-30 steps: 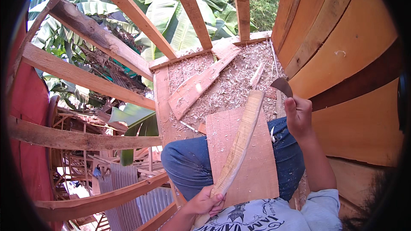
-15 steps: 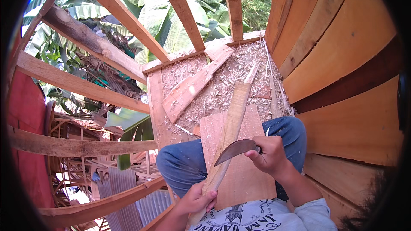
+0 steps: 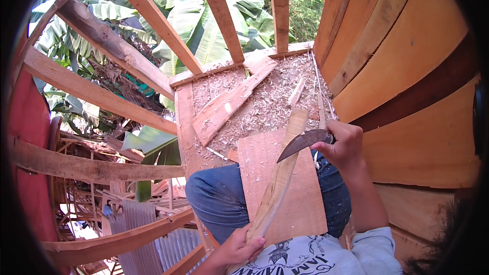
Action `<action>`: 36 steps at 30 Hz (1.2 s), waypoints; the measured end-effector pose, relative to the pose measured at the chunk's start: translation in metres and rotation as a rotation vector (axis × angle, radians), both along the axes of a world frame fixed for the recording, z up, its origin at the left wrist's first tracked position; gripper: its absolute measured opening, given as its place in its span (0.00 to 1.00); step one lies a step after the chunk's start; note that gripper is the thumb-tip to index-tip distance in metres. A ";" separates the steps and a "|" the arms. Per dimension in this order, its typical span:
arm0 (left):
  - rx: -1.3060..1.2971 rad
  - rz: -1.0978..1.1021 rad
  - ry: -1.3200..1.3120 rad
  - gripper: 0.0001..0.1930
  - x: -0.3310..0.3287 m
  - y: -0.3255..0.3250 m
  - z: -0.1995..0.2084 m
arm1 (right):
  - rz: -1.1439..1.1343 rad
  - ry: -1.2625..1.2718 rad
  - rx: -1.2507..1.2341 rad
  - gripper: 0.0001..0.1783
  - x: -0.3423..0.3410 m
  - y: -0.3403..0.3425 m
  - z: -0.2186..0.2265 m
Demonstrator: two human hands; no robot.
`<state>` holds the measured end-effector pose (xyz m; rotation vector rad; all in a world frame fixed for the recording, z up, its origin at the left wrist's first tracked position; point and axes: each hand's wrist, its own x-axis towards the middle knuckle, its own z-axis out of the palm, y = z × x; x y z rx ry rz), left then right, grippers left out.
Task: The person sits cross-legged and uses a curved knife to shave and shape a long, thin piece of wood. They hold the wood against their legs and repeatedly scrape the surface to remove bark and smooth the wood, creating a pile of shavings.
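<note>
My left hand [image 3: 243, 246] is closed round the lower end of a long, pale strip of wood [image 3: 275, 188], which slants up and away to the right. Gripped in my right hand [image 3: 342, 143] is a knife [image 3: 304, 143] with a broad, curved dark blade. The blade lies across the upper part of the strip, its tip pointing left and down; whether the edge bites into the wood I cannot tell. Beneath the strip, a flat wooden board [image 3: 305, 203] rests on my lap between my knees. My right fingers hide most of the knife's handle.
Wood shavings [image 3: 265, 107] cover the floor ahead. A tapering plank [image 3: 224, 109] and a small wood piece [image 3: 296, 91] lie among them. Slatted wooden rails [image 3: 97, 91] run along the left and front, with banana leaves beyond. A plank wall [image 3: 407, 71] stands close on my right.
My right hand and the knife have moved up and right along the strip. The strip's far end has come lower and right, while my left hand keeps its hold lower down.
</note>
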<state>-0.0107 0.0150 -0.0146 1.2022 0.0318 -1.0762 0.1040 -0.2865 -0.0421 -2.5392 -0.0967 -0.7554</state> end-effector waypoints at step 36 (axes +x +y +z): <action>-0.010 0.028 -0.045 0.18 -0.007 0.009 -0.017 | 0.583 0.099 -0.033 0.30 -0.019 0.024 0.008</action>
